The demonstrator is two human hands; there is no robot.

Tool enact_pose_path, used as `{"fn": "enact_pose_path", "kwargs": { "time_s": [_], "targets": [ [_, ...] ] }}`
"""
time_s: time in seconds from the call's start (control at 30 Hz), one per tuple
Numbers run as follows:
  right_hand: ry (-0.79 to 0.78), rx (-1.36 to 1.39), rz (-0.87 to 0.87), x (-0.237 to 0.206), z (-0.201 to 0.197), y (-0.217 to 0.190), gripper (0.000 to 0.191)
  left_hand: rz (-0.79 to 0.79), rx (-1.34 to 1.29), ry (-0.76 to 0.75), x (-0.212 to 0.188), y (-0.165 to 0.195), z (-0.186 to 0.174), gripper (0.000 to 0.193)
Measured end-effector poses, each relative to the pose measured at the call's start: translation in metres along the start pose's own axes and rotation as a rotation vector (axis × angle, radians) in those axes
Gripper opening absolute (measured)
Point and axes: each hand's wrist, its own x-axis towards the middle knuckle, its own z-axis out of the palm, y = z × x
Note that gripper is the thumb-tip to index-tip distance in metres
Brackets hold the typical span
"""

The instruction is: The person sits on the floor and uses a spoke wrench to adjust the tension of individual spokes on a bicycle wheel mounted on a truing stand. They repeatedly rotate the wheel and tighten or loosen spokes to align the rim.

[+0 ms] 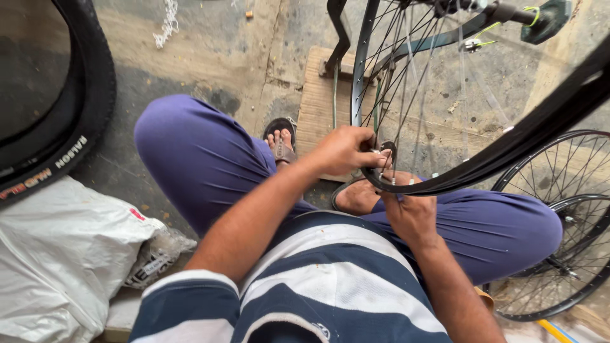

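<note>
Gripping the black bicycle rim (445,181), left hand (346,149) pinches a spoke wrench (387,150), right hand (412,213) steadies; spoke truing looks unfinished.

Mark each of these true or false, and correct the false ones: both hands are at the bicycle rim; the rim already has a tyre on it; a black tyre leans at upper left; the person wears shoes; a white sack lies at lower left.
1. Both hands are at the rim. True: the left hand grips a small round tool among the spokes, and the right hand steadies the black rim from below.
2. The rim has a tyre on it. False: it is bare.
3. A black tyre leans at upper left. True.
4. The person wears shoes. False: open sandals.
5. A white sack lies at lower left. True.
</note>
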Motion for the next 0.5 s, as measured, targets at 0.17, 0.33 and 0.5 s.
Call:
{"fn": "enact_pose_path", "kwargs": {
  "time_s": [0.17,0.33,0.5],
  "targets": [
    [-0.044,-0.131,0.010,0.005,0.010,0.007,0.020,-0.175,0.400,0.261,0.001,0.033,0.019,0.049],
    [-0.045,0.078,0.079,0.009,-0.041,-0.031,0.011,0.105,-0.090,-0.060,-0.015,0.051,-0.020,0.051],
    [0.098,0.169,0.073,0.018,-0.090,-0.056,0.011,0.171,-1.321,-0.590,-0.024,0.061,-0.017,0.049]
  ]
}}
